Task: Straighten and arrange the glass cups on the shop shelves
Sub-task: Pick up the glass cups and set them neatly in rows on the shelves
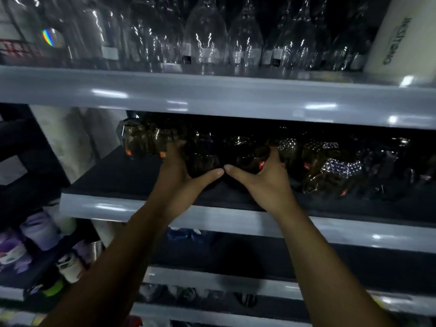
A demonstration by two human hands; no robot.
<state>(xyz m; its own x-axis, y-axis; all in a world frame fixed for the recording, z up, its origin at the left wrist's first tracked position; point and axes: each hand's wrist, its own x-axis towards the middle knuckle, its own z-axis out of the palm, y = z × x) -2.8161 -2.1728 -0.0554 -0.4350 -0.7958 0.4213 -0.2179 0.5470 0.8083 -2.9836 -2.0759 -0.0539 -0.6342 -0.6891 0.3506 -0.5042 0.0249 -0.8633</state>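
We hold two dark cups (204, 160) on the middle shelf (106, 206) between left hand (181, 178) and right hand (266, 181), each curled round one cup's outer side, thumb tips touching in front

— What sort of place are we in?
— We take it for a shop: grey display shelves (212, 95) in tiers, rows of clear glasses (205, 36) each bearing a label (207, 54).
— And we see small red stickers (261, 165) on the dark cups (139, 142) below.
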